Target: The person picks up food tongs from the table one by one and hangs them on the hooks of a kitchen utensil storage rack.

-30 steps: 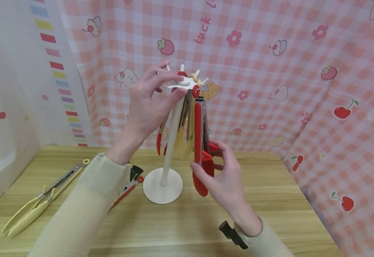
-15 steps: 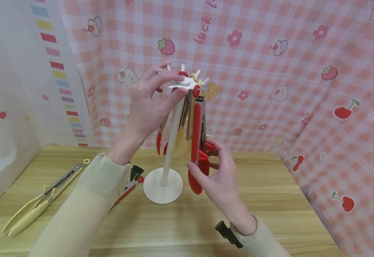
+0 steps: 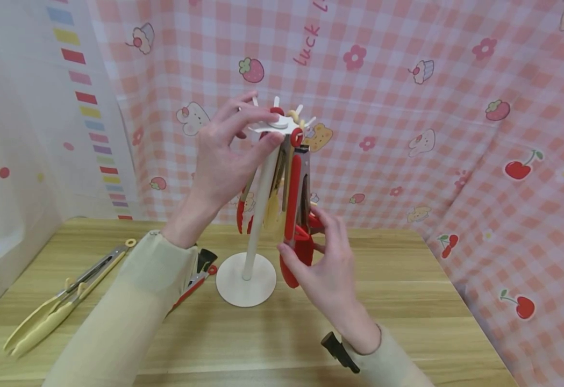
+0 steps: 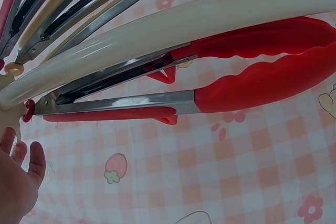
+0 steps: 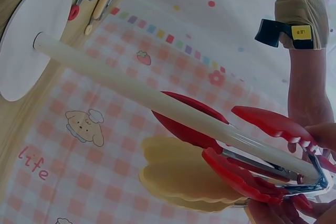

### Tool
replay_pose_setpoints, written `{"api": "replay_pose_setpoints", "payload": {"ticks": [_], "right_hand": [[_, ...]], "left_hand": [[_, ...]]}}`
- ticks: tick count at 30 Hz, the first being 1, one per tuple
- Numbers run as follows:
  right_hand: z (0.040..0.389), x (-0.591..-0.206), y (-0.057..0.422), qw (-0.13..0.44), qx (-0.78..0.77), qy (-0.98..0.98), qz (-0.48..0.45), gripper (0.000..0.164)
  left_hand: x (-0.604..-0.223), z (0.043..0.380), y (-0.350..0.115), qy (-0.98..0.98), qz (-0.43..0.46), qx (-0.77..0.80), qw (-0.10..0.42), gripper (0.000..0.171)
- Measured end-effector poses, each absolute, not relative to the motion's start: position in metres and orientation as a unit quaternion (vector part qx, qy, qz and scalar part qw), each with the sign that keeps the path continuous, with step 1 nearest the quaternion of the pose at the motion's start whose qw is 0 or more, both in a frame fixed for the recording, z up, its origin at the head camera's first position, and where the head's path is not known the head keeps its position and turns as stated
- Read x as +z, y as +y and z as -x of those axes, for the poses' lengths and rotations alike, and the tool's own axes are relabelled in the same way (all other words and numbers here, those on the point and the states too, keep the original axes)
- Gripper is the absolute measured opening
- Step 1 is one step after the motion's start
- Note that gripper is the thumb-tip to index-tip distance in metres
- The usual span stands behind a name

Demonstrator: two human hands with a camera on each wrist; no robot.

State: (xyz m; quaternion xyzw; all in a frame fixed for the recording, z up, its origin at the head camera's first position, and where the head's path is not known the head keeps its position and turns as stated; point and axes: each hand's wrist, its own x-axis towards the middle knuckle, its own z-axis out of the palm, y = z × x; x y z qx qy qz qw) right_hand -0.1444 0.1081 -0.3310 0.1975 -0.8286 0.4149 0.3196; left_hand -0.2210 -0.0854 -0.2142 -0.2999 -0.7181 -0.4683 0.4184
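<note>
In the head view, my left hand [image 3: 226,148] pinches the white hooked top [image 3: 286,125] of an upright stand [image 3: 261,209] between thumb and fingers. Red tongs [image 3: 293,204] hang by their ring from a front hook. My right hand [image 3: 327,274] grips these tongs near their red scalloped heads, thumb in front and fingers behind. Beige tongs [image 3: 274,209] and another red pair [image 3: 241,212] hang farther round the stand. In the right wrist view, the held red tongs [image 5: 241,174] have their heads spread around the pole [image 5: 126,82], with right-hand fingers [image 5: 278,213] at the lower edge.
The stand's round white base [image 3: 246,293] rests on the wooden table [image 3: 398,306]. Beige tongs [image 3: 64,306] lie at the left. Red-handled tongs [image 3: 192,288] lie partly hidden by the left sleeve. A checked pink curtain [image 3: 383,107] hangs behind.
My right hand has shifted a little left and upward, swinging the lower end of the red tongs toward the pole. My left hand keeps its place on the stand's top.
</note>
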Motion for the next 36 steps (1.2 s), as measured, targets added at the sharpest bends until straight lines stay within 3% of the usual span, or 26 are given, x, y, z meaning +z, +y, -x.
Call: {"api": "replay_pose_setpoints", "payload": {"ticks": [36], "right_hand": [[0.1477,-0.3344,0.0975,0.348,0.401,-0.820,-0.214,0.082]], "left_hand": [[-0.2144,0.2219,-0.0849,-0.718,0.297,-0.471,0.418,0.086]]}}
